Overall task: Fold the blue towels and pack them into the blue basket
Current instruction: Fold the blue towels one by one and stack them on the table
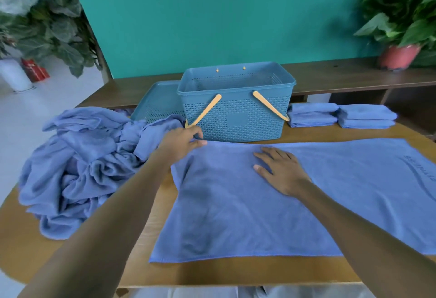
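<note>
A blue towel (247,210) lies spread flat across the table in front of me. My left hand (182,140) pinches its far left corner, close to the basket's base. My right hand (279,169) rests flat on the towel's upper middle, fingers spread. The blue basket (236,118) with yellow handles stands just behind the towel, and I see nothing inside it. A heap of crumpled blue towels (77,163) lies at the left. Two short stacks of folded blue towels (342,115) sit to the right of the basket.
The basket's blue lid (155,101) lies flat behind the heap, left of the basket. A wooden shelf (354,75) runs along the teal wall with a potted plant (401,54) at the right. Another plant (35,14) stands at the far left.
</note>
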